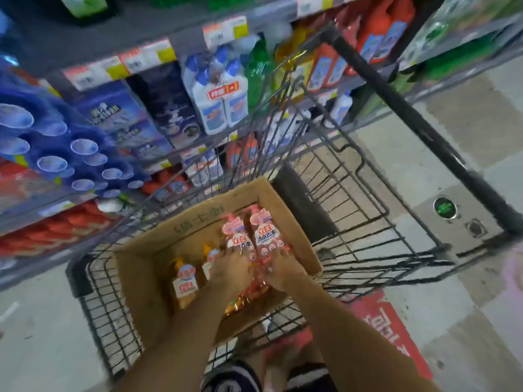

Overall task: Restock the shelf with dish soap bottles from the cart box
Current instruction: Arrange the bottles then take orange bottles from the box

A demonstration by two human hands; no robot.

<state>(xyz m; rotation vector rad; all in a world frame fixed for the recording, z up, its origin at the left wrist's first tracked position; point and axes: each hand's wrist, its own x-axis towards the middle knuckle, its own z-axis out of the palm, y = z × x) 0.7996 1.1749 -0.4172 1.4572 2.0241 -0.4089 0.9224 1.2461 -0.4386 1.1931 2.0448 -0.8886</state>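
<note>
An open cardboard box point(285, 210) sits in the wire cart point(368, 222). Two dish soap bottles with pink-and-white labels lie side by side in it. My left hand point(230, 268) grips the lower end of the left pink bottle point(236, 236). My right hand point(280, 268) grips the lower end of the right pink bottle point(264, 232). Left of my hands, two orange dish soap bottles point(185, 278) lie in the box, and the nearer one is partly hidden by my left wrist. The store shelf point(147, 56) rises to the left and ahead.
The shelf rows hold blue packs point(56, 142), white bottles with blue caps point(218, 91), green bottles point(259, 66) and orange-red bottles point(379, 29). The cart's black handle bar point(424, 125) runs on the right. A red floor sticker point(387, 326) lies on the grey floor.
</note>
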